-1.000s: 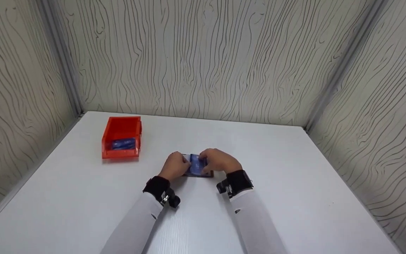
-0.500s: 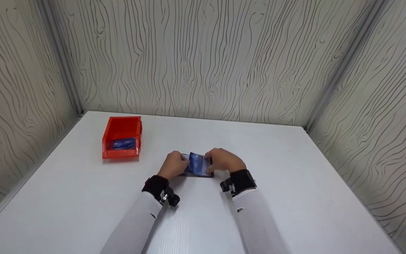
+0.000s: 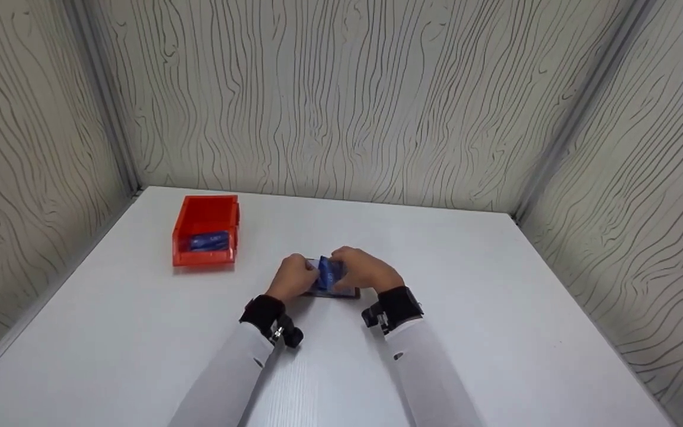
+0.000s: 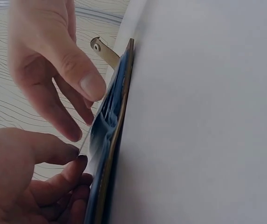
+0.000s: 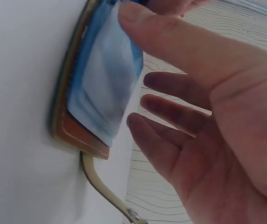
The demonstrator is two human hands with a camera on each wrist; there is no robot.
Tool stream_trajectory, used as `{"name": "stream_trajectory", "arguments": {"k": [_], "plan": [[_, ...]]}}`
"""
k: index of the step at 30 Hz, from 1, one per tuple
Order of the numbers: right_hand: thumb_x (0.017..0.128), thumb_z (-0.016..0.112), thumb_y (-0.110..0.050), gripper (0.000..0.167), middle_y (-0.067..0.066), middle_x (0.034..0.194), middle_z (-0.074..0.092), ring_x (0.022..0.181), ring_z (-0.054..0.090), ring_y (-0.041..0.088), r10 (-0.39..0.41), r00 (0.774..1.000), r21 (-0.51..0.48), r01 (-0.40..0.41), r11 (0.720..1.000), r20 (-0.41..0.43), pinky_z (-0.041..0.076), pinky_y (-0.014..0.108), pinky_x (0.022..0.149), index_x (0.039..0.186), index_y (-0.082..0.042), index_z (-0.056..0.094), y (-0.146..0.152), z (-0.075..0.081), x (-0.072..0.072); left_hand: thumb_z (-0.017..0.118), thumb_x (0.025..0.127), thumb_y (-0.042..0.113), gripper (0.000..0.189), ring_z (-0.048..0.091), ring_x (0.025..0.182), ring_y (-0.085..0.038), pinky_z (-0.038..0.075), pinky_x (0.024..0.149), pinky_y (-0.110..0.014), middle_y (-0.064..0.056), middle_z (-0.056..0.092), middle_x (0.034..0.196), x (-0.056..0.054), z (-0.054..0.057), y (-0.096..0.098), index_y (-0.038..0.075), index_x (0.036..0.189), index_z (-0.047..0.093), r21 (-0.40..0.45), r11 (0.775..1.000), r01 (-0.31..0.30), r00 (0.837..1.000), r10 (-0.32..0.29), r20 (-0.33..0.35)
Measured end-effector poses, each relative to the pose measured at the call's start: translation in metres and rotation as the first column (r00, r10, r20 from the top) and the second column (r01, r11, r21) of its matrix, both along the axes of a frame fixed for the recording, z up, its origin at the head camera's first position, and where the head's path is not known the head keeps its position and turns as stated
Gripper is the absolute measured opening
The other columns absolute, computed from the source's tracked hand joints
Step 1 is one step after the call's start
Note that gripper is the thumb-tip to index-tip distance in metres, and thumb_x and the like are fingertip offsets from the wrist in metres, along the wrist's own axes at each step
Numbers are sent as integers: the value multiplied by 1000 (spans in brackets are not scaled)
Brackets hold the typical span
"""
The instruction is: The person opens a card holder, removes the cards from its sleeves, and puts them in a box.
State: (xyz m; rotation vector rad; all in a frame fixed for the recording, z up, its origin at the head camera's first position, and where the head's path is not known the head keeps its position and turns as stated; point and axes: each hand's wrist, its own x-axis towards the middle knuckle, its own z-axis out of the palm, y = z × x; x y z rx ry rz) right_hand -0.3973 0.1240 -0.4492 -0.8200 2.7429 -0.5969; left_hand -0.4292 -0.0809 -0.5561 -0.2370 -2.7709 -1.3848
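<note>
A brown-edged card holder [image 5: 84,140] with clear and blue plastic sleeves [image 5: 107,79] lies spread on the white table. From it a snap strap [image 5: 100,182] sticks out. Thumb and forefinger of my left hand [image 3: 291,277] pinch the thin edge of a clear sleeve [image 4: 83,142], best seen in the left wrist view. My right hand [image 3: 365,270] is over the holder's right side. Its thumb touches the sleeves in the right wrist view, while the other fingers stand apart from them. In the head view a blue leaf [image 3: 326,273] stands raised between both hands.
A red open-front bin [image 3: 204,259] stands at the back left of the table [image 3: 466,284], with a blue card-like item [image 3: 210,241] inside. Wood-grain panels [image 3: 318,107] enclose the table at the back and sides.
My right hand moved right, then back left over the holder. The blue leaf, flatter at first, now stands raised and bent toward the left. My left hand has stayed nearly in place.
</note>
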Motion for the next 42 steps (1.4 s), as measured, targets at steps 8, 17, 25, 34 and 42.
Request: {"name": "stream_trajectory", "arguments": {"k": [8,17,25,34,42], "plan": [[84,93,-15,60,16,144,71,133,67,32,-13,1000,15,13,1000,-7,55,47,116,138,-1,71,2,-2,0,66,87,16,35,45,53,-9,34,49,-25,11,49,58,1,-1,1,23,57,50,-19,1000,-22,1000,22,-12],[87,90,-14,54,16,147,71,136,66,33,12,1000,56,-12,998,-6,52,49,120,138,-2,73,7,-2,-2,66,87,14,35,46,57,-11,35,52,-25,9,49,61,7,3,2,21,57,50,-8,998,-58,998,58,-15],[87,91,-15,57,16,149,69,139,65,33,4,1000,63,-4,998,2,50,49,122,140,-3,72,6,0,-2,65,87,14,24,52,63,-13,40,56,-26,5,57,68,6,4,2,18,64,59,9,998,-64,997,64,-40],[85,92,-11,51,13,144,73,134,69,30,-6,1000,36,5,999,19,54,48,118,134,-5,76,6,-2,-2,70,94,10,25,76,99,-25,63,88,-39,-19,81,109,61,64,15,-5,113,75,77,989,-129,992,128,19],[86,92,-13,52,12,143,73,133,68,29,-12,1000,55,11,998,17,53,48,118,134,-5,76,5,0,-2,76,94,6,37,77,107,-32,62,97,-43,-25,79,116,62,62,17,-11,127,71,125,980,-155,988,153,28]]}}
